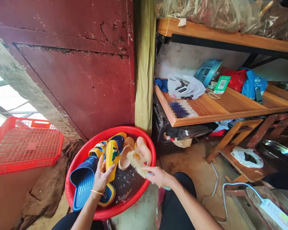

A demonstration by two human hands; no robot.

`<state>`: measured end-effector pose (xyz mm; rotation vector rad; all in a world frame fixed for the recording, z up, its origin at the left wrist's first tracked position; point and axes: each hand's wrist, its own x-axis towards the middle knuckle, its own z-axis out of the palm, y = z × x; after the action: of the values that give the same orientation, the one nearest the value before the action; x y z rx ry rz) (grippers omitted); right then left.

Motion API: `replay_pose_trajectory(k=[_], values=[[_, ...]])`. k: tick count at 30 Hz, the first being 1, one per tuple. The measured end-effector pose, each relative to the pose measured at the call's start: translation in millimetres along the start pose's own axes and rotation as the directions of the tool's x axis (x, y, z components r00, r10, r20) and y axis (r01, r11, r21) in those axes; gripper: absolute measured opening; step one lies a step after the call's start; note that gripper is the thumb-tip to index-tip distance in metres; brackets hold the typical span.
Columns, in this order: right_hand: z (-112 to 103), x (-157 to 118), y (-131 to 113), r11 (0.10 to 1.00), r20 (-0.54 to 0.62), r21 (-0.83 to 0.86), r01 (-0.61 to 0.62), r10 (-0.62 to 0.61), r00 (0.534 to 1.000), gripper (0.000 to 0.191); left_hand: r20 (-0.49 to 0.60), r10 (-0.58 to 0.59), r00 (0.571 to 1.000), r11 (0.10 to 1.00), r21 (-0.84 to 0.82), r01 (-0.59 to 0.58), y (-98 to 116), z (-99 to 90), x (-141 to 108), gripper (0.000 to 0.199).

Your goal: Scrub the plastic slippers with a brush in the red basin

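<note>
A red basin of dark water holds several slippers and clogs. My left hand grips a yellow slipper with a dark green pattern, thumb on one side and fingers on the other. In my right hand is a scrub brush with pale bristles; a bit of its light blue-green handle shows below my palm. The bristles are over the beige clogs, one of which bears a small red charm. A large blue slipper lies left of my left hand, and a blue-and-yellow one is partly hidden beneath it.
A red plastic crate stands at left, near a brown cloth. Behind the basin is a dark red door. To the right are a wooden shelf with bags and a blue fan, chairs, and a power strip with its cord.
</note>
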<state>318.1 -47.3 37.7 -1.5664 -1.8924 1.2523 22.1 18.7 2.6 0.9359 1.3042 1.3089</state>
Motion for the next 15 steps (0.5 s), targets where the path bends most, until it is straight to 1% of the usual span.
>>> replay_pose_trajectory(k=[2, 4, 6, 8, 10, 11, 13, 15], values=[[-8, 4, 6, 0.988, -0.064, 0.143, -0.062, 0.072, 0.995, 0.059, 0.024, 0.064, 0.998, 0.991, 0.115, -0.066, 16, 10.1, 2, 0.109], [-10, 9, 17, 0.964, -0.099, 0.256, -0.072, 0.1, 0.99, 0.063, 0.018, 0.184, 0.983, 0.944, 0.274, -0.182, 31, 21.8, 4, 0.102], [-6, 14, 29, 0.944, -0.122, 0.325, -0.05, 0.095, 0.988, 0.064, -0.011, 0.341, 0.94, 0.841, 0.451, -0.299, 41, 32.7, 5, 0.09], [-1, 16, 39, 0.943, -0.145, 0.332, -0.038, 0.09, 0.985, 0.063, -0.003, 0.456, 0.89, 0.719, 0.591, -0.366, 49, 40.9, 6, 0.079], [4, 16, 42, 0.961, -0.168, 0.276, -0.011, 0.06, 0.984, 0.06, 0.046, 0.498, 0.866, 0.633, 0.663, -0.4, 52, 46.0, 9, 0.073], [5, 17, 42, 0.97, -0.177, 0.241, 0.012, 0.032, 0.984, 0.058, 0.072, 0.502, 0.862, 0.611, 0.676, -0.412, 53, 47.6, 11, 0.072], [7, 18, 39, 0.981, -0.194, 0.186, 0.059, -0.022, 0.981, 0.054, 0.107, 0.496, 0.862, 0.597, 0.679, -0.428, 52, 50.0, 18, 0.069], [6, 19, 35, 0.982, -0.214, 0.168, 0.084, -0.047, 0.976, 0.053, 0.114, 0.492, 0.863, 0.607, 0.666, -0.433, 49, 53.4, 25, 0.067]])
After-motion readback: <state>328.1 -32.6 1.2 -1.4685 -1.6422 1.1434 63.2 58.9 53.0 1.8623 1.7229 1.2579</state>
